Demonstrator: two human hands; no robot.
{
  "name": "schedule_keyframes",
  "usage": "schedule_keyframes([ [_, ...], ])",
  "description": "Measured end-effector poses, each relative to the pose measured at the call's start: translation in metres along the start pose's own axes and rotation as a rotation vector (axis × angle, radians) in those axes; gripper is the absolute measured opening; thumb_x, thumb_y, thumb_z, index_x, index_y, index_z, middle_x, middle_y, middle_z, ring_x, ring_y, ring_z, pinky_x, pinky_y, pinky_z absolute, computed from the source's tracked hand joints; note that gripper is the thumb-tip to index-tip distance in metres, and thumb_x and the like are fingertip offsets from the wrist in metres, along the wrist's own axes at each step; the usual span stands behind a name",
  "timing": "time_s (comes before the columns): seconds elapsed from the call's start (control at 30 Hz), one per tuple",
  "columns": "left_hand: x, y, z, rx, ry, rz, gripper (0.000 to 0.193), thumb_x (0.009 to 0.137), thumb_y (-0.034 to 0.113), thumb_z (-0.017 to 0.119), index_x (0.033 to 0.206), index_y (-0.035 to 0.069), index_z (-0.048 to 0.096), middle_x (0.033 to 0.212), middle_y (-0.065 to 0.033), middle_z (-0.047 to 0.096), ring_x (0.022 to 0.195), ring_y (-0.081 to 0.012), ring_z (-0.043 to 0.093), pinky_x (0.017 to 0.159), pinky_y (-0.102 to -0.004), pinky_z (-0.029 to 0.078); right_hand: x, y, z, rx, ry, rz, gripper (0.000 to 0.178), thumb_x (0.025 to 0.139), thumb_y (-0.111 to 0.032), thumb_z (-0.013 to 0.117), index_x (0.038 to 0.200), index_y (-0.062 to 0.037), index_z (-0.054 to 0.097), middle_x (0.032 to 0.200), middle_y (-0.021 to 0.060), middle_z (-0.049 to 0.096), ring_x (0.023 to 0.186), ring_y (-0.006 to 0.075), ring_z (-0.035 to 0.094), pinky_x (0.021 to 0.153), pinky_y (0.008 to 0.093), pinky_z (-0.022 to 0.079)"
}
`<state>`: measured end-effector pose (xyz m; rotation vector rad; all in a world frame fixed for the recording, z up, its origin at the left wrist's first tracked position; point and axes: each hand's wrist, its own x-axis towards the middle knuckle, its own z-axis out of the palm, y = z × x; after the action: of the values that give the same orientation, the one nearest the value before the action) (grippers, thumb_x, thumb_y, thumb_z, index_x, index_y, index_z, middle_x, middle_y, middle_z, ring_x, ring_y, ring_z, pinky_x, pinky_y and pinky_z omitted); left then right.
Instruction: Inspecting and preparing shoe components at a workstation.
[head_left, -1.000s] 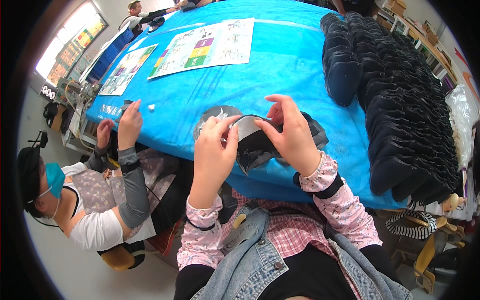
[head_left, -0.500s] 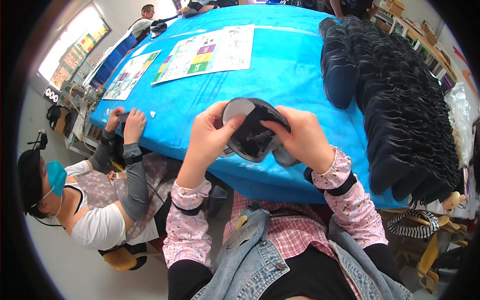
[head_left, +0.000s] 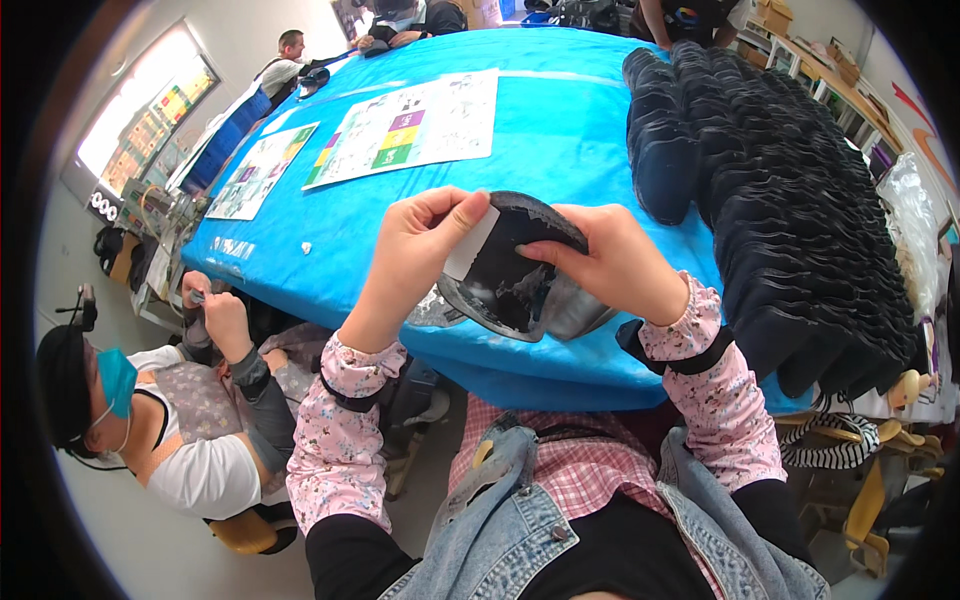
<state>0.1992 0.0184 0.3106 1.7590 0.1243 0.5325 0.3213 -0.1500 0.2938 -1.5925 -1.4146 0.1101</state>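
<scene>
Above the near edge of the blue-covered table, both my hands hold up a curved black insole-shaped piece (head_left: 508, 250). Its inner face is dark, with a rough, patchy area low down. My left hand (head_left: 418, 245) pinches the upper left edge, thumb on top, beside a flat whitish patch (head_left: 472, 248). Whether that patch is stuck down or lifting, I cannot tell. My right hand (head_left: 622, 255) grips the right side, its thumb pressed on the inner face and its fingers hidden behind. A shiny dark part (head_left: 580, 315) shows beneath the right hand.
Long rows of stacked black insole-shaped pieces (head_left: 800, 210) fill the table's right side. Two printed sheets (head_left: 450, 135) lie on the blue cover (head_left: 560, 130) at the left. A masked co-worker (head_left: 190, 420) sits close on my left; other people work at the far edge.
My left thumb has moved from the inner face up to the piece's upper edge. The held piece has tilted and come slightly lower. The co-worker's hands have drawn back off the table.
</scene>
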Motion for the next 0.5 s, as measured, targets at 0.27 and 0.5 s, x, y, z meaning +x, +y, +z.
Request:
schedule_keyframes([
  [0.27,0.001,-0.015,-0.013,0.195,-0.197,-0.214,0.039,0.09,0.037,0.059,0.078,0.0,0.063,0.064,0.0028,0.057,0.057,-0.0045,0.054,0.053,-0.0203,0.045,-0.001,0.008,-0.01,0.05,0.058,0.068,0.018,0.085,-0.009,0.064,0.098,0.0033,0.063,0.076,0.0092,0.065,0.067,0.0071,0.057,0.061,0.024,0.048],
  [0.5,-0.016,-0.005,0.004,-0.632,-0.167,-0.348,0.043,0.095,0.036,0.049,0.12,0.001,0.051,0.109,-0.0072,0.058,0.103,-0.0132,0.054,0.091,-0.0291,0.043,-0.001,0.009,-0.004,0.102,0.21,0.042,0.023,0.086,-0.012,0.061,0.106,-0.0017,0.06,0.084,0.0206,0.063,0.074,0.0338,0.064,0.063,0.0339,0.05],
])
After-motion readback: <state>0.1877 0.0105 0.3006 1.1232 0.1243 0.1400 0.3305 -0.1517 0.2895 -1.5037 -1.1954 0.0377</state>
